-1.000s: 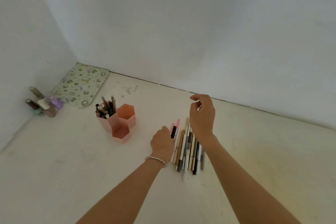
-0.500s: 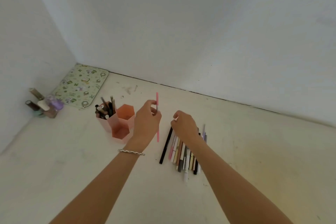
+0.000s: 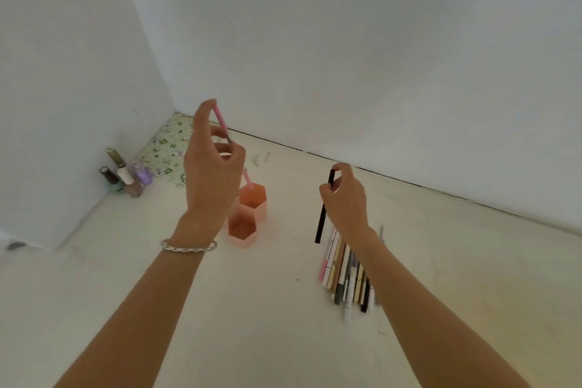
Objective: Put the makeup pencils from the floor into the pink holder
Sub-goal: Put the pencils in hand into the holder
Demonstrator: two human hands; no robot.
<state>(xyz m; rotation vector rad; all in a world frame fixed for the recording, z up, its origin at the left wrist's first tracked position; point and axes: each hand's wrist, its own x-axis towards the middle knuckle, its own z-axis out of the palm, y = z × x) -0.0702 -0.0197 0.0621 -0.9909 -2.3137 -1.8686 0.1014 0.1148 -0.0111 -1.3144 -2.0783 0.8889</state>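
My left hand (image 3: pixel 211 167) holds a thin pink pencil (image 3: pixel 221 121) above the pink holder (image 3: pixel 248 217), a cluster of hexagonal cups on the floor. The pencil's lower end shows at the rim of the back cup. My hand hides the holder's left cup. My right hand (image 3: pixel 346 198) grips a black pencil (image 3: pixel 324 214) by its top, held almost upright just above the floor. A row of several makeup pencils (image 3: pixel 343 271) lies on the floor under my right wrist.
Nail polish bottles (image 3: pixel 124 175) stand in the left corner by the wall. A floral tray (image 3: pixel 168 151) lies flat behind them. White walls close off the left and back sides of the pale floor.
My left hand rose and moved left over the holder with the pink pencil. My right hand picked the black pencil up off the floor. The camera came closer.
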